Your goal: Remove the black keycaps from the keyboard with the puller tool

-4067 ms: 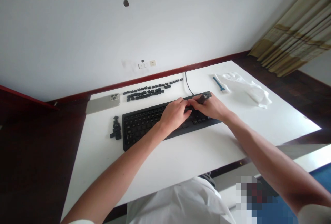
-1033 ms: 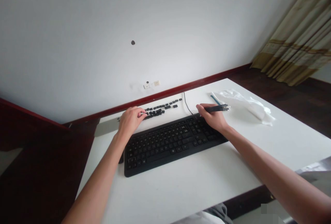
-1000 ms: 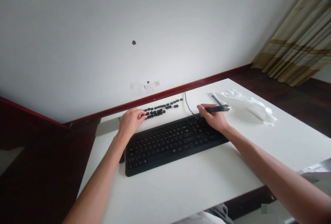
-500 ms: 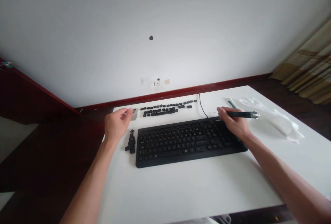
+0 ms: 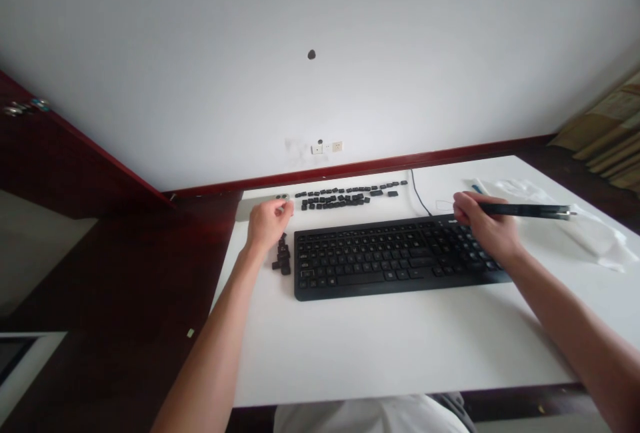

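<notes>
Your right hand [image 5: 486, 225] clamps a black tool [image 5: 530, 210]; your left hand [image 5: 267, 225] pinches its fingers together. Loose keys [image 5: 342, 204] lie in rows, probably for order.

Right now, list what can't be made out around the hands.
Head view, all:
Part of the keyboard: behind the right hand.
One end of the black tool: inside that hand.
Part of the phone: behind the left hand.
Whether the left hand pinches anything: too small to tell.
Letters on the loose keys: too small.
</notes>
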Demonstrator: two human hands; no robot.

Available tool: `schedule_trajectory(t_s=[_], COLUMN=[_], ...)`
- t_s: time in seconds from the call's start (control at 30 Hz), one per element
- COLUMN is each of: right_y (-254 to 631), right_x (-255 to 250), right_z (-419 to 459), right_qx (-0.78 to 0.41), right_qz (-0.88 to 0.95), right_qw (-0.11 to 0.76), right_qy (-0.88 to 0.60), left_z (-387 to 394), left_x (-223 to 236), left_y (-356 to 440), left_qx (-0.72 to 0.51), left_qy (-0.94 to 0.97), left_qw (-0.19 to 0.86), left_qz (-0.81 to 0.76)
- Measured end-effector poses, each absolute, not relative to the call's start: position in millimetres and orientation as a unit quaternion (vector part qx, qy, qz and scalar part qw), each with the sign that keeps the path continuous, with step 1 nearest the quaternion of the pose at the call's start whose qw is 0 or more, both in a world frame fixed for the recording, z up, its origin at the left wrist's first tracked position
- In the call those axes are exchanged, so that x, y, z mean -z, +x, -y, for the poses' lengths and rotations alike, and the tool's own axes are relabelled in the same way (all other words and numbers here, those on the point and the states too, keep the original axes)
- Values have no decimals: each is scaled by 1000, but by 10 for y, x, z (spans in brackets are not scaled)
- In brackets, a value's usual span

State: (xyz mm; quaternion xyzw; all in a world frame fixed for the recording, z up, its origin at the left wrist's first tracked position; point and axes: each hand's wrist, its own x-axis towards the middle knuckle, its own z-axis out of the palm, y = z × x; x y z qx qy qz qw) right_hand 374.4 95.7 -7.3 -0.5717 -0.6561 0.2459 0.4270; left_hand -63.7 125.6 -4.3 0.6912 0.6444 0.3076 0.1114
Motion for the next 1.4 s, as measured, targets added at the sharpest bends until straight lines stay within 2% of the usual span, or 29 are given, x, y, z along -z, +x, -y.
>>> schedule_trajectory(t_s=[0.03,0.07,0.17,0.27,0.43,0.57,0.73,0.83,0.97,1.1,1.2,1.4], right_y=[3650,3557,3287,2997,2445,2132,2038,2062,2108,2151,2144,2035], right_x=[33,-12,-198,-485,-966,-1049,-913,-786,-618,-572,-612,-703], right_z=[-946,-939,-949,-1007,-1114,-1107,-1089,-1151,-1274,-1337,-1307,-1132], right_qx=[-247,-265,-296,-310,-420,-381,-360,-328,-266,-335,-364,-426], right_qz=[622,630,718,777,846,879,891,877,849,833,818,824], right_qw=[455,440,316,261,135,163,174,180,138,143,169,148], right_qy=[-588,-583,-545,-482,-298,-234,-214,-301,-434,-416,-411,-344], left_z=[-1261,-1262,-1254,-1236,-1213,-1214,-1204,-1146,-1026,-931,-865,-757], left_x=[71,92,109,93,102,125,85,0,-144,-204,-155,-32], left_y=[-628,-616,-572,-525,-439,-412,-428,-388,-265,-171,-161,-234], left_qx=[-301,-296,-293,-295,-277,-244,-255,-281,-288,-260,-257,-316], left_qy=[694,700,716,726,730,751,747,750,766,766,752,722], left_qw=[116,118,121,116,97,89,95,135,269,360,379,407], left_qz=[-643,-640,-623,-611,-617,-607,-607,-584,-508,-465,-474,-462])
